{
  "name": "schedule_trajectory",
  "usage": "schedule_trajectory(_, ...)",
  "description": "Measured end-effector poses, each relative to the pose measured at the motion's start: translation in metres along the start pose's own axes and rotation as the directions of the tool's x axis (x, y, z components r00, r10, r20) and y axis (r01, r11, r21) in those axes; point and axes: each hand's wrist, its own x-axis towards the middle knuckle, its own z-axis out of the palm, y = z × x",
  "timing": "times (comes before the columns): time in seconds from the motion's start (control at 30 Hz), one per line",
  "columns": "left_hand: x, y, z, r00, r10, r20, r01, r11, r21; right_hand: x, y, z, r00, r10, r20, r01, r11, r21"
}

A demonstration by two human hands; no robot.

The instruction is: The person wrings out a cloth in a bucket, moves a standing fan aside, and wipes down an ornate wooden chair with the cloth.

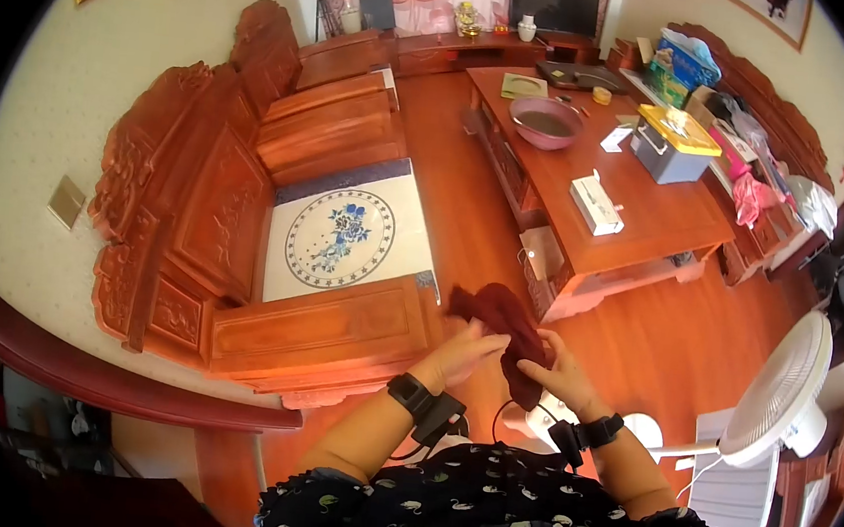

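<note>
"Head view: where's the cloth (500, 316)?"
"By the table's (646, 228) near corner, pinched in the right hand (565, 372); the left hand (466, 354) touches it, grip unclear."
"Why both?"
"Probably to steady its loose folds."

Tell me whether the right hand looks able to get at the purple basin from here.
Probably not without stepping closer: the purple basin sits toward the far end of the table, well ahead of the right hand, which is also busy holding the dark red cloth.

Reddish wooden table (550, 182) with pink basin (553, 143), white box (596, 206), yellow-lidded grey bin (664, 160), green square (524, 88), small items
</note>
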Motion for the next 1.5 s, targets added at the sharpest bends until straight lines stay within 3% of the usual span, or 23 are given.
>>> schedule_trajectory(0.07, 0.005, 0.024, 0.003, 0.989, 0.135, -0.068, -0.125, 0.983, 0.131, 0.023, -0.005, 0.001, 0.999, -0.031, 0.017, 0.031, 0.999, 0.008)
schedule_trajectory(0.13, 0.019, 0.035, -0.008, 0.977, 0.179, -0.115, -0.153, 0.967, 0.206, 0.042, -0.02, 0.005, 0.997, -0.073, -0.014, 0.069, 0.977, -0.203)
schedule_trajectory(0.2, 0.035, 0.047, -0.018, 0.958, 0.238, -0.16, -0.186, 0.94, 0.287, 0.064, -0.024, 0.004, 0.995, -0.097, -0.006, 0.095, 0.99, -0.108)
schedule_trajectory(0.27, 0.044, 0.057, -0.025, 0.944, 0.292, -0.151, -0.213, 0.894, 0.393, 0.077, -0.054, 0.003, 0.994, 0.105, 0.026, -0.091, 0.941, -0.327)
schedule_trajectory(0.33, 0.056, 0.059, -0.038, 0.935, 0.309, -0.173, -0.229, 0.901, 0.369, 0.112, -0.014, -0.011, 0.981, 0.163, 0.104, -0.132, 0.958, -0.254)
schedule_trajectory(0.4, 0.067, 0.063, -0.048, 0.921, 0.333, -0.199, -0.252, 0.904, 0.346, 0.142, -0.002, -0.02, 0.95, -0.263, 0.168, 0.31, 0.739, -0.598)
schedule_trajectory(0.47, 0.077, 0.073, -0.054, 0.83, 0.524, -0.193, -0.338, 0.747, 0.572, 0.171, -0.009, -0.031, 0.947, -0.239, 0.214, 0.32, 0.741, -0.59)
schedule_trajectory(0.5, 0.085, 0.077, -0.056, 0.849, 0.476, -0.229, -0.322, 0.81, 0.491, 0.182, -0.025, -0.03, 0.959, -0.126, 0.255, 0.185, 0.957, -0.221)
schedule_trajectory(0.53, 0.092, 0.084, -0.058, 0.843, 0.48, -0.244, -0.318, 0.809, 0.494, 0.194, -0.033, -0.035, 0.941, -0.034, 0.337, -0.027, 0.984, 0.174)
schedule_trajectory(0.6, 0.113, 0.098, -0.061, 0.91, 0.16, -0.383, -0.022, 0.94, 0.342, 0.231, -0.019, -0.059, 0.933, -0.059, 0.356, -0.012, 0.981, 0.193)
schedule_trajectory(0.63, 0.134, 0.092, -0.069, 0.86, 0.41, -0.303, -0.233, 0.845, 0.482, 0.248, -0.021, -0.072, 0.913, -0.001, 0.408, -0.053, 0.991, 0.123)
schedule_trajectory(0.67, 0.155, 0.089, -0.08, 0.856, 0.411, -0.314, -0.226, 0.843, 0.489, 0.266, -0.023, -0.085, 0.89, 0.056, 0.453, -0.088, 0.995, 0.051)
schedule_trajectory(0.73, 0.193, 0.097, -0.089, 0.689, 0.71, -0.145, -0.209, 0.387, 0.898, 0.291, -0.021, -0.111, 0.866, 0.036, 0.499, -0.09, 0.992, 0.084)
schedule_trajectory(0.8, 0.223, 0.116, -0.086, 0.755, 0.627, -0.193, -0.186, 0.486, 0.854, 0.311, -0.034, -0.148, 0.802, 0.178, 0.57, -0.211, 0.977, -0.009)
schedule_trajectory(0.87, 0.251, 0.139, -0.075, 0.821, 0.497, -0.282, -0.239, 0.747, 0.62, 0.33, -0.044, -0.174, 0.805, 0.15, 0.575, -0.218, 0.975, 0.051)
schedule_trajectory(0.93, 0.279, 0.152, -0.078, 0.832, 0.472, -0.291, -0.209, 0.753, 0.624, 0.353, -0.051, -0.198, 0.886, -0.031, 0.463, -0.036, 0.99, 0.135)
schedule_trajectory(0.97, 0.289, 0.16, -0.078, 0.848, 0.416, -0.329, -0.15, 0.783, 0.603, 0.369, -0.051, -0.216, 0.868, 0.109, 0.485, -0.171, 0.982, 0.085)
schedule_trajectory(1.0, 0.298, 0.165, -0.078, 0.86, 0.356, -0.365, -0.09, 0.811, 0.578, 0.384, -0.052, -0.226, 0.832, 0.128, 0.54, -0.288, 0.932, 0.222)
schedule_trajectory(1.07, 0.318, 0.16, -0.093, 0.832, 0.4, -0.384, -0.113, 0.801, 0.588, 0.406, -0.058, -0.241, 0.82, 0.12, 0.56, -0.316, 0.91, 0.268)
schedule_trajectory(1.27, 0.351, 0.203, -0.118, 0.84, 0.237, -0.488, -0.067, 0.938, 0.34, 0.459, -0.074, -0.233, 0.827, 0.147, 0.542, -0.273, 0.949, 0.159)
schedule_trajectory(1.33, 0.365, 0.223, -0.127, 0.846, 0.284, -0.452, -0.184, 0.95, 0.253, 0.485, -0.083, -0.237, 0.806, 0.187, 0.562, -0.307, 0.943, 0.126)
schedule_trajectory(1.43, 0.386, 0.243, -0.175, 0.832, 0.292, -0.471, -0.141, 0.933, 0.331, 0.533, -0.09, -0.236, 0.904, 0.056, 0.423, -0.185, 0.945, 0.27)
schedule_trajectory(1.5, 0.398, 0.258, -0.207, 0.833, 0.271, -0.483, -0.178, 0.957, 0.228, 0.573, -0.099, -0.231, 0.909, 0.052, 0.413, -0.205, 0.92, 0.333)
